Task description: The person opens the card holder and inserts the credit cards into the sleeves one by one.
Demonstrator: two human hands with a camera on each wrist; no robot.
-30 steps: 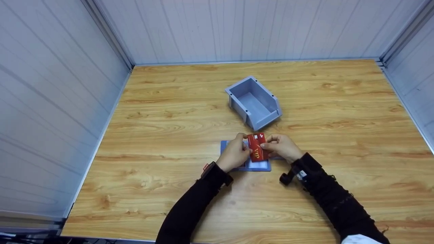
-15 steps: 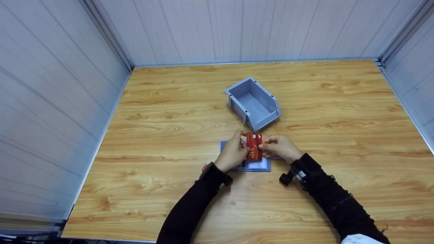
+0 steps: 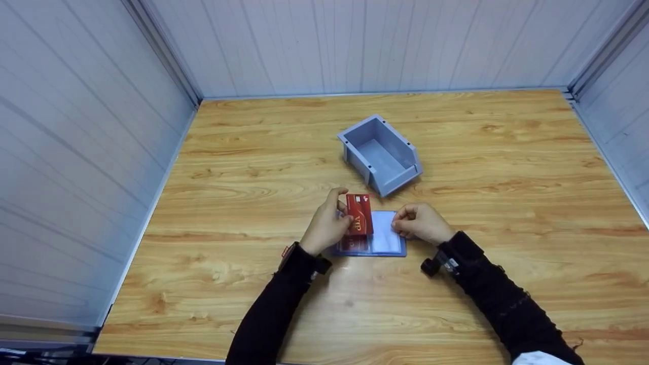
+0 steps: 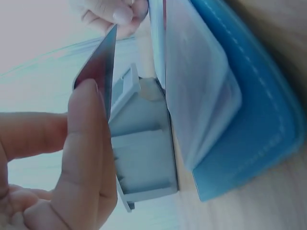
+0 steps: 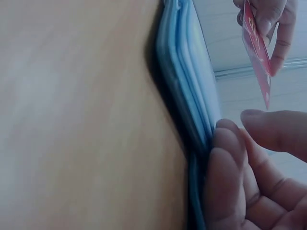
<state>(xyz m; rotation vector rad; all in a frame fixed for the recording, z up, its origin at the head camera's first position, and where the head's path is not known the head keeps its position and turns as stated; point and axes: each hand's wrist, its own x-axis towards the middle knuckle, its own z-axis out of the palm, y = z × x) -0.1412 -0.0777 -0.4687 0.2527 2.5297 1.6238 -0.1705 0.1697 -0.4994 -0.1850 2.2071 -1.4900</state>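
Observation:
In the head view my left hand [image 3: 327, 223] pinches a red VIP card [image 3: 361, 215] between thumb and fingers, raised over the left half of an opened blue card holder [image 3: 404, 251]. Another red card [image 3: 355, 244] shows in the holder's left side, partly hidden. The left wrist view shows the held card [image 4: 98, 72] nearly edge-on, beside fanned clear sleeves [image 4: 196, 81]. My right hand [image 3: 421, 223] is at the holder's right edge. There, in the right wrist view, its fingertips [image 5: 228, 143] touch the stacked sleeve edges, while the thumb stays apart from them.
A grey plastic bin [image 3: 380, 157] sits just behind the card holder, with its lowered front facing right and toward me. Pale panel walls [image 3: 324, 45] border the wood-grain table [image 3: 243, 177] at the back and both sides.
My left hand has moved left with the red card, uncovering the holder's right sleeve. The right hand has let go of the card and stays near the same spot.

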